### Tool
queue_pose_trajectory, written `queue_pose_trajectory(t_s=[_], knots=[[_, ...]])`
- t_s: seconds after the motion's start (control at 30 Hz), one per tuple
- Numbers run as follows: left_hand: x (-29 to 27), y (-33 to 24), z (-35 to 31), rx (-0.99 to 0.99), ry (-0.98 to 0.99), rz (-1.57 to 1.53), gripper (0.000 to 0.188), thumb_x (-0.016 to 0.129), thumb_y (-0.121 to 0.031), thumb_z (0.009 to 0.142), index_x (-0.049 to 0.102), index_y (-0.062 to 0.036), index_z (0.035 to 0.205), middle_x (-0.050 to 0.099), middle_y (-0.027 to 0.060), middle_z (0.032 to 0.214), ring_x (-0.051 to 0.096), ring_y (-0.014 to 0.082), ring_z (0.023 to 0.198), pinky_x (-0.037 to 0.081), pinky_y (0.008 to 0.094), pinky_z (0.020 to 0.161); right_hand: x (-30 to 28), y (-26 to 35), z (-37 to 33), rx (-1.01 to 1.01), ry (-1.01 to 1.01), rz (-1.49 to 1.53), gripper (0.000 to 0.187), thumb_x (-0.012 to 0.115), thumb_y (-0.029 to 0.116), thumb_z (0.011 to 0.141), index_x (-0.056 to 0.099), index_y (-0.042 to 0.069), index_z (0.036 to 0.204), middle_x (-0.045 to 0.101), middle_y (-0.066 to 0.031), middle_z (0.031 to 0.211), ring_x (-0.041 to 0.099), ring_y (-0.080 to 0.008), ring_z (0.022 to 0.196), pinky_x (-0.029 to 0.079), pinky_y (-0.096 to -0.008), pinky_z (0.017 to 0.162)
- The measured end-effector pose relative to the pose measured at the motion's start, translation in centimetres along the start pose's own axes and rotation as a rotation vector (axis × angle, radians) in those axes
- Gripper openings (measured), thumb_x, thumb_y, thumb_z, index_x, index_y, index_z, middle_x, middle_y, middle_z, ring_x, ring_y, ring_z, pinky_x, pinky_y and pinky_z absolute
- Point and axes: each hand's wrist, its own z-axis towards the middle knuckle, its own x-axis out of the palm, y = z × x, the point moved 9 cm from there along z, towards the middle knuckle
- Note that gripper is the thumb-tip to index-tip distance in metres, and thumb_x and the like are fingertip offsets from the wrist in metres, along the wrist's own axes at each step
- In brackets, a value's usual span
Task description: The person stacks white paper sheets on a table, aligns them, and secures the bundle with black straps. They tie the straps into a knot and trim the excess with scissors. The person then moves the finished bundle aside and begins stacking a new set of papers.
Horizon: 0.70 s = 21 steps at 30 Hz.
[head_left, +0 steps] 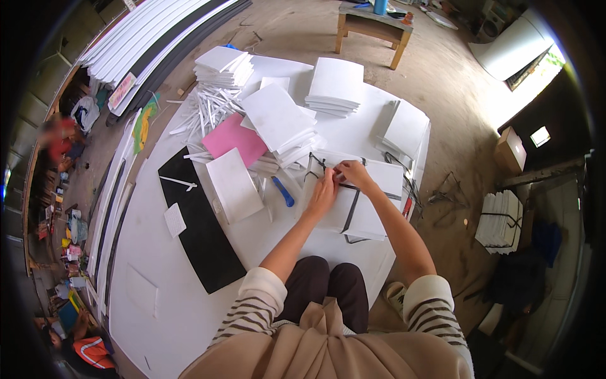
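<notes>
A stack of white sheets (372,215) lies in front of me on the white table, bound crosswise with black strap (351,211). At the strap's crossing near the far side, my left hand (324,191) pinches the black strap with bent fingers. My right hand (355,174) meets it there, its fingers closed on the strap as well. The fingertips are close together and partly hide the spot they work on. Left of the stack, apart from both hands, lies a blue-handled cutter (284,192).
Loose white stacks (336,87) and a pink sheet (235,140) cover the table's far part, beside a heap of white strips (205,110). A black sheet (205,246) lies at left. Another strapped stack (499,221) sits at right. Two people are at far left.
</notes>
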Motion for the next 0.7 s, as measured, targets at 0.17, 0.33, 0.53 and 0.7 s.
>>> queue_pose_trajectory(t_s=[0.17, 0.33, 0.53, 0.7], knots=[[-0.2, -0.3, 0.0, -0.018, -0.088, -0.033, 0.026, 0.043, 0.005, 0.076, 0.028, 0.0027, 0.098, 0.050, 0.0190, 0.076, 0.050, 0.0372, 0.069, 0.038, 0.0432, 0.060, 1.5, 2.4, 3.7, -0.141, 0.062, -0.409, 0.022, 0.063, 0.024, 0.065, 0.066, 0.008, 0.080, 0.063, -0.0117, 0.079, 0.061, -0.0249, 0.076, 0.047, -0.0321, 0.070], [-0.2, 1.2, 0.1, -0.134, -0.061, -0.111, 0.024, 0.044, 0.003, 0.077, 0.029, 0.0000, 0.095, 0.048, 0.0181, 0.073, 0.049, 0.0369, 0.068, 0.038, 0.0427, 0.060, 2.3, 2.2, 4.1, -0.062, 0.075, -0.306, 0.021, 0.063, 0.019, 0.067, 0.065, 0.003, 0.080, 0.063, -0.0097, 0.076, 0.058, -0.0188, 0.072, 0.045, -0.0284, 0.066], [-0.5, 2.5, 0.7, -0.118, -0.150, -0.202, 0.020, 0.045, 0.001, 0.079, 0.027, -0.0043, 0.088, 0.044, 0.0165, 0.072, 0.048, 0.0359, 0.066, 0.037, 0.0395, 0.059, 3.3, 1.3, 3.3, 0.067, 0.195, 0.574, 0.027, 0.061, 0.022, 0.070, 0.062, 0.005, 0.091, 0.057, -0.0023, 0.082, 0.044, -0.0122, 0.066, 0.036, -0.0295, 0.063], [-0.2, 1.8, 0.2, -0.148, -0.167, -0.259, 0.016, 0.042, -0.003, 0.082, 0.028, -0.0039, 0.088, 0.041, 0.0142, 0.072, 0.046, 0.0293, 0.064, 0.036, 0.0358, 0.058, 2.6, 1.4, 4.1, 0.112, 0.198, 0.238, 0.025, 0.064, 0.026, 0.066, 0.064, 0.004, 0.078, 0.058, -0.0035, 0.074, 0.047, -0.0137, 0.069, 0.037, -0.0281, 0.062]])
